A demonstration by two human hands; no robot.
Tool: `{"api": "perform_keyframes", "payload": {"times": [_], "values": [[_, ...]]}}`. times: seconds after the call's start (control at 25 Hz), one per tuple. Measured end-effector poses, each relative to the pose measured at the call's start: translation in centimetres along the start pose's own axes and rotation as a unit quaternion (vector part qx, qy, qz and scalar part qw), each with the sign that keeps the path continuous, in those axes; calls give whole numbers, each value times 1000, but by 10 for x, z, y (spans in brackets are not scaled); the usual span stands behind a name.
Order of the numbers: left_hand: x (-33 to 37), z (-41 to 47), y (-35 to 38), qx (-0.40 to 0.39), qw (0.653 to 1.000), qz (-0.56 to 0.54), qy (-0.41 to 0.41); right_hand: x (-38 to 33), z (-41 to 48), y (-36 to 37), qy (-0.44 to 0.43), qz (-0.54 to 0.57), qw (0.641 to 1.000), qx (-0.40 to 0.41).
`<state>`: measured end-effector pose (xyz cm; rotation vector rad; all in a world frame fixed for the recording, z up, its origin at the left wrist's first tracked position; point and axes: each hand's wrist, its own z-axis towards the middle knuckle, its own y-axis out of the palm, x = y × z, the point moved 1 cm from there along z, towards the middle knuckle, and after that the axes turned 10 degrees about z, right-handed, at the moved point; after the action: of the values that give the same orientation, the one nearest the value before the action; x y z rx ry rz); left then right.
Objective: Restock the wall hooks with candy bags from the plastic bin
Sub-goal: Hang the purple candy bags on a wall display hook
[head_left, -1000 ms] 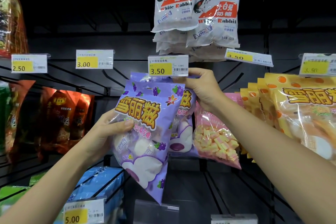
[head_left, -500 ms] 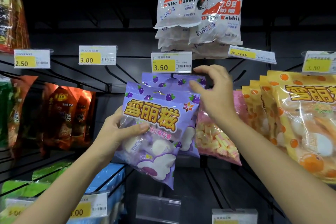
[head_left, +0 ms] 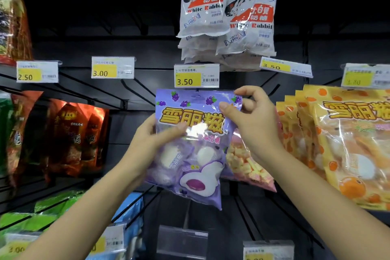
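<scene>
Two hands: both are on one purple candy bag (head_left: 190,145), held up in front of the dark slatted wall (head_left: 135,48).
Left hand (head_left: 152,141): clamped on the bag's left edge, thumb across the printed front, fingers behind the bag and out of view.
Right hand (head_left: 251,120): at the bag's upper right corner; thumb lies on the front near the corner, forefinger curls above the top edge, the other fingers are loosely curled. Whether the corner is truly pinched cannot be told.
Purple candy bag: roughly upright, bottom swung a little toward the right hand; its top edge sits just under the price tag.
Price tag (head_left: 196,75): reads 3.50, directly above both hands, between them.
Hook: whether the bag's hang hole is on the hook cannot be told; the tag hides it.
Pink candy bag (head_left: 247,164): hangs behind the purple bag, just below the right hand's wrist.
Orange candy bags (head_left: 346,143): a row of them hangs to the outside of the right hand, near it.
White Rabbit bags (head_left: 228,15): hang well above both hands.
Red snack bags (head_left: 76,137): hang well out beyond the left hand.
</scene>
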<state>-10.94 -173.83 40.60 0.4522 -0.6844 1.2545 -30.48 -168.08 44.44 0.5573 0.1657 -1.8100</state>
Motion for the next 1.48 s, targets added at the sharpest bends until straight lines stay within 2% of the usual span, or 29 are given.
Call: {"api": "perform_keyframes", "payload": {"times": [0.12,0.32,0.56,0.76,1.0,1.24,1.48], "values": [[9,21,-7,34,996,-8,-78,-1,12,7,9,48,999,2],[18,45,-4,150,987,3,-64,0,27,15,14,65,998,1],[28,66,-6,132,989,-21,-59,1,40,26,20,98,995,30],[24,68,-9,173,984,22,-36,6,43,27,34,104,993,37],[27,71,-4,220,974,58,19,2,49,29,9,80,996,46],[24,68,-6,222,972,79,14,7,48,28,5,39,999,5],[13,58,-1,231,960,154,30,20,37,19,3,5,1000,6]]}}
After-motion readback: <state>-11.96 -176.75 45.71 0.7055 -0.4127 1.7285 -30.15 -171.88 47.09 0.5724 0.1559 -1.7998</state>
